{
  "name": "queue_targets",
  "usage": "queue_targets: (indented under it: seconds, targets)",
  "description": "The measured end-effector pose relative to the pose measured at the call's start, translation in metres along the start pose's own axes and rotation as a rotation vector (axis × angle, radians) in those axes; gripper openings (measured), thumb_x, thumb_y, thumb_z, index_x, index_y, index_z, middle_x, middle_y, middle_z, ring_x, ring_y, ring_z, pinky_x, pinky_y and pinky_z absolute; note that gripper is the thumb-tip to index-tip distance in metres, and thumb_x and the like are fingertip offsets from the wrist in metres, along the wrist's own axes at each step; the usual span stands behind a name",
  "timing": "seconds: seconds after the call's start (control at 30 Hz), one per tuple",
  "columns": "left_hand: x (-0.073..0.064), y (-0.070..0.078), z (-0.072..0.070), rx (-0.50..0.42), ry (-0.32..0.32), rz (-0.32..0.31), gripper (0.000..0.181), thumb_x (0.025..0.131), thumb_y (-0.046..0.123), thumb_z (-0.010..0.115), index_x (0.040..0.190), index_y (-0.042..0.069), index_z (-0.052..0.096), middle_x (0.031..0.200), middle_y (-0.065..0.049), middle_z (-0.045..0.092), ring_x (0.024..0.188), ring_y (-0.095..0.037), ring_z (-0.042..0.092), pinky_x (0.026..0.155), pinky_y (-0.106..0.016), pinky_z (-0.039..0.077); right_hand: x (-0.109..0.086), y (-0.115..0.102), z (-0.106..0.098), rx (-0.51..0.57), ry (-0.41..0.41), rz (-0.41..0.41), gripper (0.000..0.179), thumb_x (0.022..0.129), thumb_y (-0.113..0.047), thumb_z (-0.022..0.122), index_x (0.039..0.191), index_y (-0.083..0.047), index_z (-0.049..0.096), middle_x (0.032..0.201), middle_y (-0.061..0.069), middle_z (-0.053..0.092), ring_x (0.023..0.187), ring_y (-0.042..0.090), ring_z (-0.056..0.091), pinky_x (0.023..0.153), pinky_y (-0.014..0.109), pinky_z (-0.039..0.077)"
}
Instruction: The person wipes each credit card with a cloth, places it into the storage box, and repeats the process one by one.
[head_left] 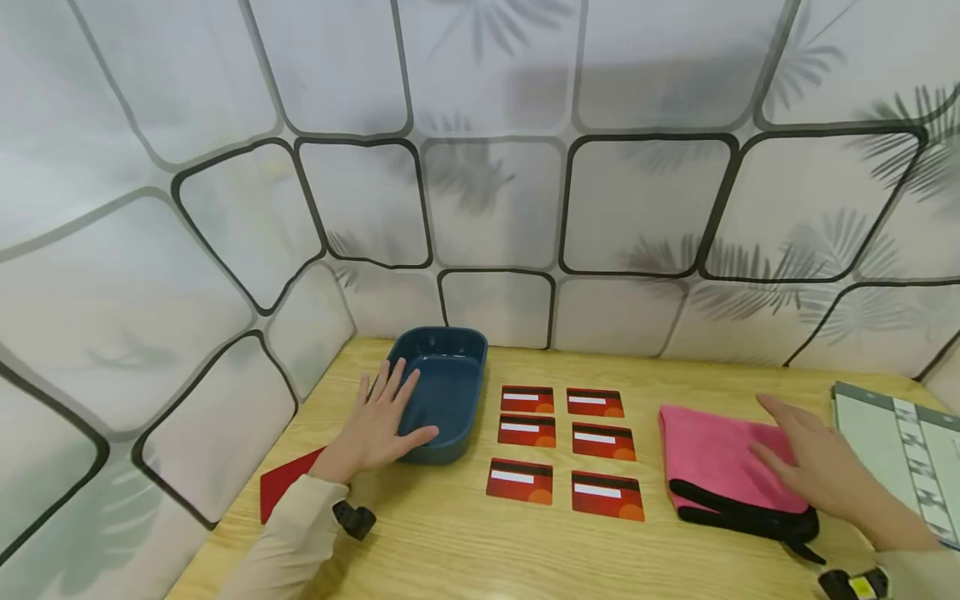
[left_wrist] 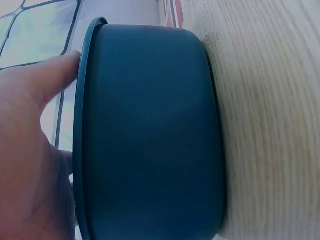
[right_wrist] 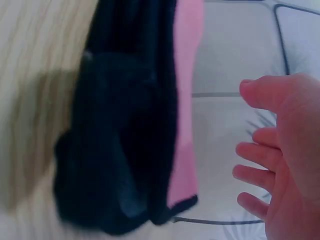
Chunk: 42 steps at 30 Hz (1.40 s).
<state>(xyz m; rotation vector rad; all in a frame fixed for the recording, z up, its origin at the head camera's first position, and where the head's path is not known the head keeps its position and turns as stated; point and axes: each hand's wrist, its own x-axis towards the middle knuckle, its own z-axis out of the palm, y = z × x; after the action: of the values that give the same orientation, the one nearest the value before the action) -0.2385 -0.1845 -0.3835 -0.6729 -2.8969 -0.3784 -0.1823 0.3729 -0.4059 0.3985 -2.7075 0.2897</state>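
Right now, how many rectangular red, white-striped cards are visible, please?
6: back left card, middle left card, front left card, back right card, middle right card, front right card; others may be hidden.

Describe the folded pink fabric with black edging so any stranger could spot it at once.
On the light wooden table, look right, past the six red rectangular cards. Partly beneath the person's bare right hand lies the folded pink fabric with black edging. Its bright pink sets it apart from the cards and the pale green flat rectangle on its right.
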Motion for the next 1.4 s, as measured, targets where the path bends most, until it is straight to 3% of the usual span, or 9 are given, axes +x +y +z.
queue_targets:
  seconds: [0.23, 0.53, 0.93, 1.07, 1.4]
  targets:
    - [0.004, 0.002, 0.005, -0.005, 0.014, 0.001, 0.089, 0.089, 0.058, 0.054, 0.152, 0.003, 0.024, 0.159, -0.023, 0.010, 0.146, -0.044, 0.004, 0.116, -0.064, 0.001, 0.022, -0.006, 0.006, -0.005, -0.142, -0.003, 0.064, 0.085, -0.033, 0.071, 0.131, 0.006, 0.049, 0.125, 0.034, 0.055, 0.113, 0.052, 0.051, 0.086, 0.071, 0.040]
    - [0.008, 0.005, -0.002, 0.025, 0.019, -0.015, 0.088, 0.089, 0.055, 0.056, 0.151, 0.001, 0.025, 0.158, -0.025, 0.012, 0.145, -0.047, 0.006, 0.116, -0.063, 0.008, 0.042, -0.022, 0.030, 0.143, -0.236, 0.051, 0.063, 0.090, -0.037, 0.065, 0.132, 0.006, 0.048, 0.133, 0.033, 0.046, 0.119, 0.054, 0.039, 0.084, 0.079, 0.030]
    - [0.025, 0.019, -0.001, -0.012, -0.006, 0.023, 0.084, 0.092, 0.051, 0.055, 0.150, -0.001, 0.026, 0.158, -0.026, 0.014, 0.145, -0.045, 0.009, 0.119, -0.056, 0.011, 0.050, -0.027, 0.037, 0.144, -0.283, 0.049, 0.062, 0.091, -0.039, 0.063, 0.131, 0.006, 0.051, 0.132, 0.031, 0.050, 0.120, 0.052, 0.043, 0.084, 0.073, 0.033]
    - [0.034, 0.026, -0.001, 0.028, -0.021, 0.053, 0.080, 0.093, 0.050, 0.054, 0.150, 0.000, 0.028, 0.157, -0.024, 0.018, 0.145, -0.044, 0.013, 0.118, -0.055, 0.015, 0.050, -0.027, 0.039, 0.147, -0.296, 0.058, 0.062, 0.090, -0.039, 0.064, 0.130, 0.007, 0.051, 0.131, 0.032, 0.050, 0.121, 0.052, 0.043, 0.085, 0.075, 0.032]
    - [0.055, 0.047, 0.001, 0.034, -0.031, 0.081, 0.069, 0.096, 0.042, 0.055, 0.148, 0.003, 0.033, 0.157, -0.021, 0.021, 0.146, -0.039, 0.016, 0.117, -0.060, 0.015, 0.049, -0.027, 0.043, 0.171, -0.305, 0.097, 0.062, 0.090, -0.040, 0.064, 0.129, 0.006, 0.051, 0.132, 0.033, 0.049, 0.121, 0.052, 0.041, 0.085, 0.075, 0.029]
